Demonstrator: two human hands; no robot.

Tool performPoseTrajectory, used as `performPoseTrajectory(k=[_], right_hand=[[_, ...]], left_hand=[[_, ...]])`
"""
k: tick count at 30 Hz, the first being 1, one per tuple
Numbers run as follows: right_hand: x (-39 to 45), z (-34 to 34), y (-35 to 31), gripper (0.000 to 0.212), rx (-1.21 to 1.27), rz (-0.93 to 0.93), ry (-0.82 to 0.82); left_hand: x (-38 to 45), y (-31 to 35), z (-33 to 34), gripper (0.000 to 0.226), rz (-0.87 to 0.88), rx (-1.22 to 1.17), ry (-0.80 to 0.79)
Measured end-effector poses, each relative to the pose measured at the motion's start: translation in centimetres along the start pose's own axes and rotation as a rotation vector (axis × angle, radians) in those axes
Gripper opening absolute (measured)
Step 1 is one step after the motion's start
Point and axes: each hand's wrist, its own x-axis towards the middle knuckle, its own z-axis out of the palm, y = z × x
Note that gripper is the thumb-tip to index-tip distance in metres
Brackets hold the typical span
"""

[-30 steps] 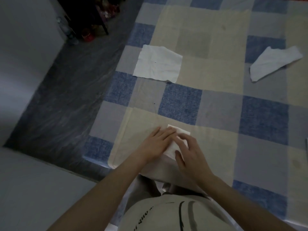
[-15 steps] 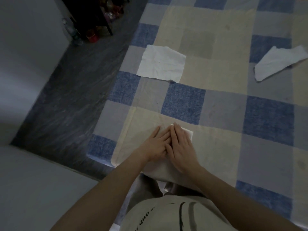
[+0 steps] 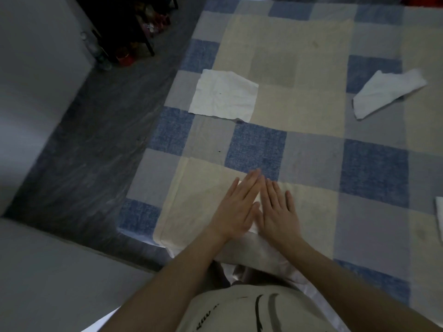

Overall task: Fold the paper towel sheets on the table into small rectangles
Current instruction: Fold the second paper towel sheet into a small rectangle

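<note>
- We have both hands flat in the lower middle of the frame: the left hand [image 3: 236, 207] and the right hand [image 3: 278, 213] lie side by side with straight fingers, gripping nothing, and press down on the worktop [image 3: 311, 164].
- Under them should be the sheet we are folding; the hands hide it almost fully, only a pale sliver shows between them, so we cannot tell its shape.
- A flat paper towel sheet [image 3: 224, 95] lies in the upper left of the frame, nearly square, white, a little wrinkled, one edge slightly ragged.
- A loosely folded sheet [image 3: 386, 93] lies at the upper right, long and crooked, its layers not even.
- A white piece [image 3: 440, 219] shows at the right edge; we cannot tell what it is.
- The worktop carries a checked cloth in blue, grey and cream, soft and woven.
- We judge the paper very light, thin and limp; it tears easily and keeps a crease only when pressed. It is best to pinch it at the corners.
</note>
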Motion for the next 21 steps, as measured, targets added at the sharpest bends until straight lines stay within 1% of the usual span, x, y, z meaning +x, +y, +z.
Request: performPoseTrajectory(k=[2, 4, 6, 9, 13, 16, 19, 21], right_hand=[[0.0, 0.0, 0.2, 0.068, -0.051, -0.031, -0.021], [0.0, 0.1, 0.3, 0.073, -0.080, -0.045, -0.039], [0.1, 0.1, 0.2, 0.069, -0.052, -0.032, -0.038], [0.2, 0.0, 0.1, 0.067, -0.009, 0.003, -0.017], [0.2, 0.0, 0.2, 0.068, 0.013, -0.008, -0.001], [0.2, -0.2, 0.0, 0.069, 0.030, -0.009, 0.020], [0.2, -0.9, -1.1, 0.071, 0.100, 0.048, 0.049], [0.4, -1.7, -2.6, 0.069, 0.147, 0.027, 0.078]], left_hand=[[1.1, 1.5, 0.4, 0.055, -0.044, -0.051, 0.020], [1.5, 1.7, 1.3, 0.056, -0.083, -0.071, -0.043], [0.7, 0.8, 2.3, 0.057, -0.097, -0.080, -0.113], [-1.5, -1.6, 3.4, 0.056, -0.131, 0.028, -0.151], [-3.0, -3.3, 3.3, 0.056, -0.180, 0.208, -0.137], [-3.1, -3.6, 2.8, 0.057, -0.205, 0.210, -0.134], [-3.2, -3.3, 2.8, 0.056, -0.228, 0.206, -0.143], [-3.1, -3.3, 2.6, 0.059, -0.226, 0.214, -0.175]])
